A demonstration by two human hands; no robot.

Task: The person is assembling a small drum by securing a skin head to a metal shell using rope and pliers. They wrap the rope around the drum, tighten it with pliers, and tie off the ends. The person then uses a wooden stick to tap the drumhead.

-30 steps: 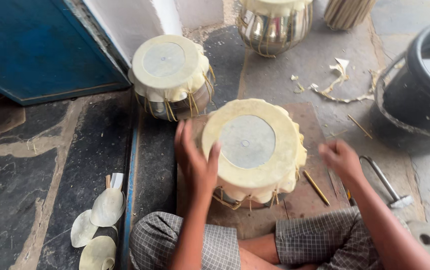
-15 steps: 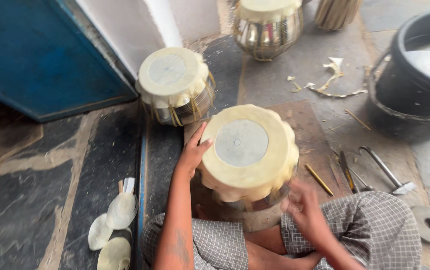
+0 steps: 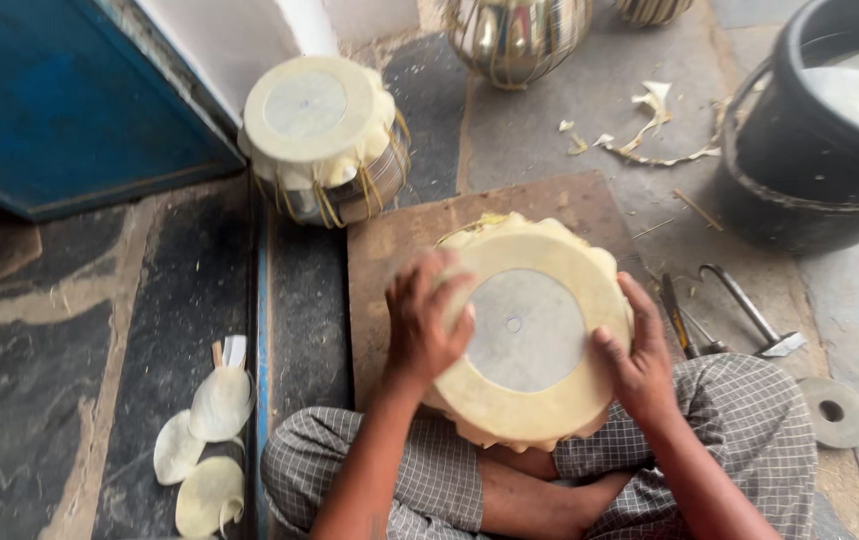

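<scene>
Drum point(image 3: 526, 335), one of two with a pale skin head and grey centre disc, sits tilted on the lap, both hands, left point(image 3: 427, 322) and right point(image 3: 637, 352), gripping its rim, its twin point(image 3: 321, 135) up-left beyond it, three skin scraps point(image 3: 205, 440) lower-left.

Around the drum point(image 3: 527, 335), bare wooden board point(image 3: 399, 240) lies open on its far left side. Metal tools point(image 3: 719, 320) crowd its right, a black tub point(image 3: 799, 180) beyond them; a second drum point(image 3: 321, 135) stands beyond its far left.
</scene>
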